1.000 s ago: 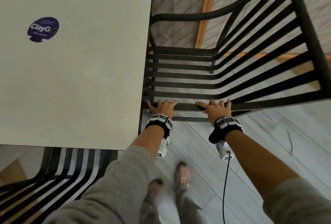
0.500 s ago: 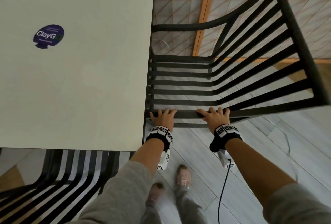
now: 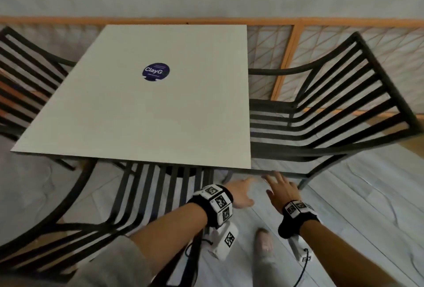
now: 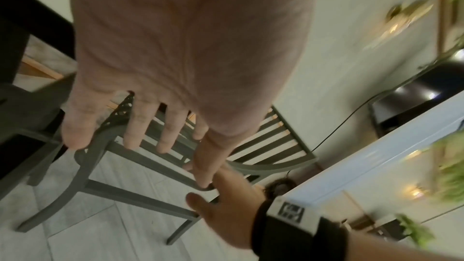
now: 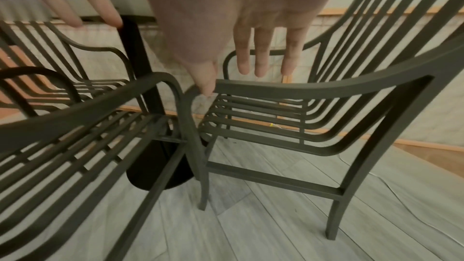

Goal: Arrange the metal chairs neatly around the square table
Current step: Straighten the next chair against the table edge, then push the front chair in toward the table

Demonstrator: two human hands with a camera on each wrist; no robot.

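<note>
A square white table with a round blue sticker stands in the middle of the head view. Dark metal slatted chairs stand at three sides: a right chair, a near chair and a left chair. Both hands hover by the right chair's near armrest, just off the table's front right corner. My left hand has straight, spread fingers and holds nothing. My right hand is also spread and empty, its thumb close to that armrest in the right wrist view.
A wooden-framed lattice railing runs behind the table and right chair. The table's black pedestal base sits between the chairs' front legs. My shoe stands on the grey plank floor, and a thin cable trails near my right wrist.
Both hands have let go of the right chair's armrest and drawn back, fingers spread. The head view has pulled back and up, bringing the whole table and three chairs into view.
</note>
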